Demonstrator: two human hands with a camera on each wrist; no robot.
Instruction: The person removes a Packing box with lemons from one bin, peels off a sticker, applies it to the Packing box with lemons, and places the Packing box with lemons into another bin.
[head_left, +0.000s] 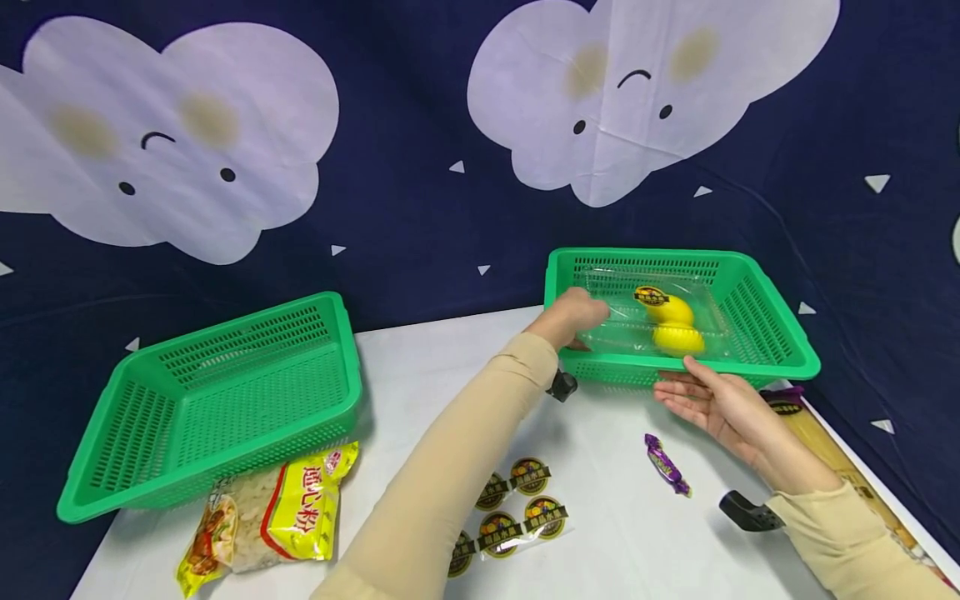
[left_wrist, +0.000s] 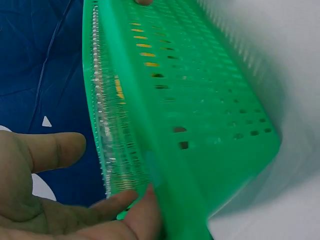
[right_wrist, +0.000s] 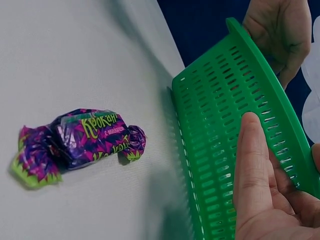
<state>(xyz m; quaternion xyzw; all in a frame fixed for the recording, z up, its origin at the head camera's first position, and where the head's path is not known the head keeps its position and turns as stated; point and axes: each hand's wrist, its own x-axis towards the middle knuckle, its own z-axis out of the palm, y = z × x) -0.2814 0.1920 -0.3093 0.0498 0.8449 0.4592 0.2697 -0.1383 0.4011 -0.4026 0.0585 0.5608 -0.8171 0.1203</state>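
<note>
In the head view my left hand point(head_left: 573, 317) reaches over the left end of the right-hand green basket point(head_left: 772, 321). The left wrist view shows its fingers point(left_wrist: 142, 212) at the basket's rim, with the thumb held apart. My right hand point(head_left: 723, 408) is at the front of this basket, fingers extended along the outer wall and thumb by the rim. Inside the basket lies a clear plastic box point(head_left: 618, 329) with yellow fruit point(head_left: 678, 312) and a round dark sticker point(head_left: 651, 296). A purple wrapped candy point(right_wrist: 90, 140) rests on the table near my right hand.
A second green basket point(head_left: 240, 417) stands at the left, with a yellow pasta bag point(head_left: 277, 508) before it. Round fruit stickers point(head_left: 501, 533) lie front centre, partly behind my left sleeve. A tan package point(head_left: 832, 450) sits along the right edge. A dark blue cloud-print cloth point(head_left: 405, 167) hangs behind.
</note>
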